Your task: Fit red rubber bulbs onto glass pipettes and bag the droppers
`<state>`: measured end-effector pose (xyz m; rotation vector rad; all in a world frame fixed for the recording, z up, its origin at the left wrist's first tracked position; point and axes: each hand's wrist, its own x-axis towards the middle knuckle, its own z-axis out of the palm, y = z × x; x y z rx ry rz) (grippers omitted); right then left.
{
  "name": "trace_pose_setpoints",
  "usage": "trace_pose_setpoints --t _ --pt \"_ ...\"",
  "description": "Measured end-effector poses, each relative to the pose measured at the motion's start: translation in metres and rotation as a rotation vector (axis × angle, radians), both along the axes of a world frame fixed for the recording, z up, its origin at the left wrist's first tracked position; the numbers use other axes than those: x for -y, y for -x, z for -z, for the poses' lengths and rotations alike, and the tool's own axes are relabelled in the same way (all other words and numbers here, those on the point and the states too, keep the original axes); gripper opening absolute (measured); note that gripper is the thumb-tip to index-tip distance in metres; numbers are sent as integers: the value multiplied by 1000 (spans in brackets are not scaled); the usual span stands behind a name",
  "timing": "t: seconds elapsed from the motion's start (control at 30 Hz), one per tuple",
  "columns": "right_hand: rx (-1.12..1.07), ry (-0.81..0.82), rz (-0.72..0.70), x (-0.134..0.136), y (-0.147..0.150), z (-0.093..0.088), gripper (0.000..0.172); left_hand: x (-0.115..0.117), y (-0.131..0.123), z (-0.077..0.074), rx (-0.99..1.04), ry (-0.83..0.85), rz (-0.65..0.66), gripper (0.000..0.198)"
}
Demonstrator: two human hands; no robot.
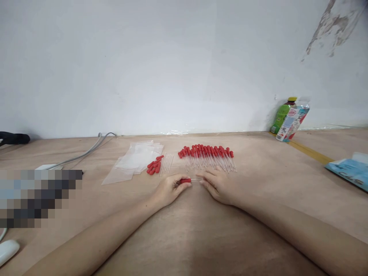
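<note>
My left hand (171,188) pinches a red rubber bulb (185,180) between thumb and fingers, low over the table. A thin clear tube (193,180) runs level from the bulb's open end to my right hand (220,186), whose fingertips are closed on its other end. Whether the tube sits inside the bulb is too small to tell. Just behind my left hand lie several loose red bulbs (154,167) and several bare clear tubes (166,163). Behind my right hand is a row of droppers (207,151), red bulbs pointing to the wall.
Clear plastic bags (138,155) lie overlapped left of the loose bulbs. A grey cable (89,150) crosses the left side, near a pixelated area. At right stand a green bottle (281,118) and a carton-like pack (293,122); a blue packet (349,172) lies closer.
</note>
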<state>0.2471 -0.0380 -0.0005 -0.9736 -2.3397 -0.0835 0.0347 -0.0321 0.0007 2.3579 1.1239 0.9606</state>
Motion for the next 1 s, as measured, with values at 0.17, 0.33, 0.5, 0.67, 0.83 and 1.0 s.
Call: trace_pose_setpoints --t 0.17,0.33,0.5,0.67,0.83,1.0 --pt "-133 170 -14 3 -3 -7 10 -2 1 2 70 83 4 20" --pt "-141 99 -34 5 1 -5 13 -1 1 0 18 94 19 18" --pt "-74 32 -31 2 3 2 16 -1 0 -1 -27 93 33 18" --pt "-18 15 -10 3 6 3 22 0 -1 -3 -55 51 43 18" --pt "43 59 22 3 8 2 27 1 -1 -2 -64 58 45 19" --pt "82 96 14 3 7 -5 25 0 -2 1 -15 98 39 19"
